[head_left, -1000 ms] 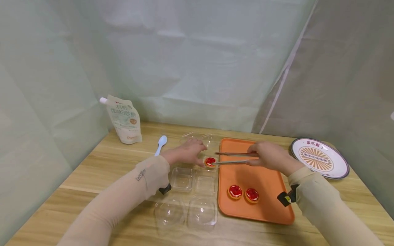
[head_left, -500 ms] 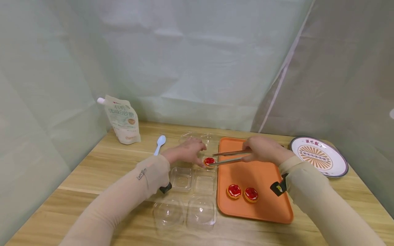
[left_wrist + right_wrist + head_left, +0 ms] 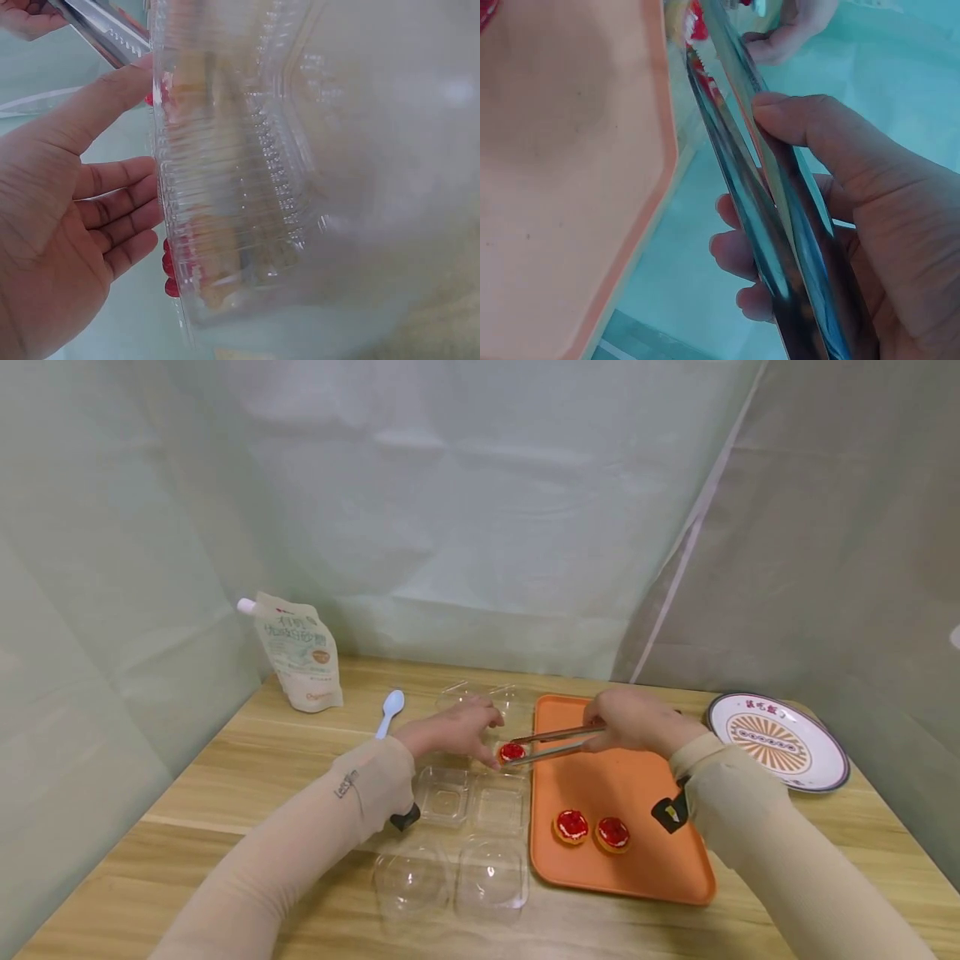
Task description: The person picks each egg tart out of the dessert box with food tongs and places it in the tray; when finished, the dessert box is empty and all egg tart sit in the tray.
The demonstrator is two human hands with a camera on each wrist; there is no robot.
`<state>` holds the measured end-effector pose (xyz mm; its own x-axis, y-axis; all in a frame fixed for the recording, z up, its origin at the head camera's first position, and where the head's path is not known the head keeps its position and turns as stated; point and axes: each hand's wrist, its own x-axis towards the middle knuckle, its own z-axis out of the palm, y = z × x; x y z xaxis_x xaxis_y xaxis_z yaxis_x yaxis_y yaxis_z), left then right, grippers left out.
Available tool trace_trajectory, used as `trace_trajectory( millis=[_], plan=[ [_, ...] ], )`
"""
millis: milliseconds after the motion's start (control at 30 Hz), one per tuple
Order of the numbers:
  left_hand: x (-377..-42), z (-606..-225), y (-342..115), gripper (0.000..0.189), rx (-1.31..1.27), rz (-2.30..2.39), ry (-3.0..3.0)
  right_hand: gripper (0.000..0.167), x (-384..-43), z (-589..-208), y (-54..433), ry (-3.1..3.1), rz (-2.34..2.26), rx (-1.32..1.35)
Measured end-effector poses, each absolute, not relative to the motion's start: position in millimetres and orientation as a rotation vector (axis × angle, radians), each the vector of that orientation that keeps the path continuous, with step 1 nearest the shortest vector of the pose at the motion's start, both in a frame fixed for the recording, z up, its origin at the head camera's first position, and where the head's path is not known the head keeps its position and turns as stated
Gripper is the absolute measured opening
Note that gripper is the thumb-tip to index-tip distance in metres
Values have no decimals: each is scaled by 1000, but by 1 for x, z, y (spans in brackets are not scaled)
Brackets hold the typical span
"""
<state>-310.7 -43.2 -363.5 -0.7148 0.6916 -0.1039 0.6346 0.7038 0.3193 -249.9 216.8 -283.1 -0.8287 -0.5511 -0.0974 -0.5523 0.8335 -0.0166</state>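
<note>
My left hand (image 3: 457, 727) lies at a clear plastic container (image 3: 447, 797), its loosely extended fingers touching the rim in the left wrist view. With my right hand (image 3: 637, 722) I grip metal tongs (image 3: 739, 187), thumb on one arm and fingers below the other. The tong tips lie on either side of a red-topped tart (image 3: 512, 752) in the container; whether they squeeze it is unclear. Another tart (image 3: 214, 262) shows through the plastic in the left wrist view, hidden behind my left hand in the head view. Two similar tarts, one left (image 3: 572, 827) and one right (image 3: 612, 834), rest on an orange tray (image 3: 660, 877).
A white patterned plate (image 3: 780, 747) stands right of the tray. At the back left is an upright pouch (image 3: 300, 652) with a white cap, and a light blue spoon (image 3: 392, 706) lies near it. Clear domed lids (image 3: 491, 877) spread toward the front.
My right hand has shifted left with the tongs, and their tips have come nearer together around the tart. The left hand has stayed at the container.
</note>
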Motion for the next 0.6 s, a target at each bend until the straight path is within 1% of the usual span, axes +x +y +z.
trace_trajectory(
  millis=[600],
  plan=[
    [-310, -364, -42, 69, 1068, 357, 2718, 16, -246, -292, 223, 2945, -57, -949]
  ],
)
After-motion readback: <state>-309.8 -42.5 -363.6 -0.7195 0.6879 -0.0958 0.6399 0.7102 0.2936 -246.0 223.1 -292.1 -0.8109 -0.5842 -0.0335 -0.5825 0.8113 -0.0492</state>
